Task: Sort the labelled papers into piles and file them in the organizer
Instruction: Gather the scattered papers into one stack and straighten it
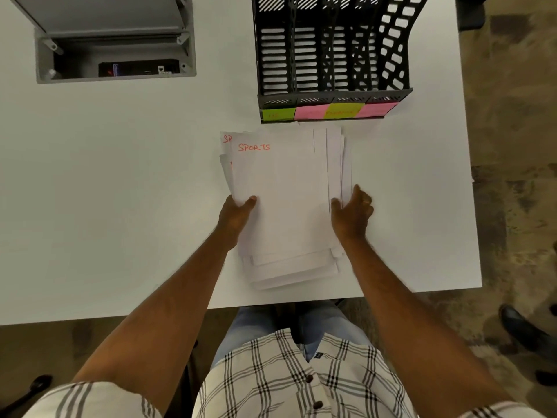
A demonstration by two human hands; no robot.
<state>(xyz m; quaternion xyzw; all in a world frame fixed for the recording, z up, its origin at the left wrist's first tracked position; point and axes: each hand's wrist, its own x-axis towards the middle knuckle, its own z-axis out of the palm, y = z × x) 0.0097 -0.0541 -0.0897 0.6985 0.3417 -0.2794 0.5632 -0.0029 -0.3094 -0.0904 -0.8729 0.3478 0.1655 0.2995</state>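
A loose stack of white papers [286,200] lies on the white table in front of me. The top sheet reads "SPORTS" in red at its upper left. My left hand [236,214] grips the stack's left edge, thumb on top. My right hand [352,212] holds the right edge, with its thumb on top and fingers curled around the side. The black mesh organizer [331,95] stands just beyond the stack, with several upright slots. Green, pink and yellow sticky labels line its front lip.
An open grey cable box [114,43] is set into the table at the far left. The table's near edge [120,319] runs just below the papers and its right edge is close to the organizer. A dark shoe [518,324] stands on the floor at right.
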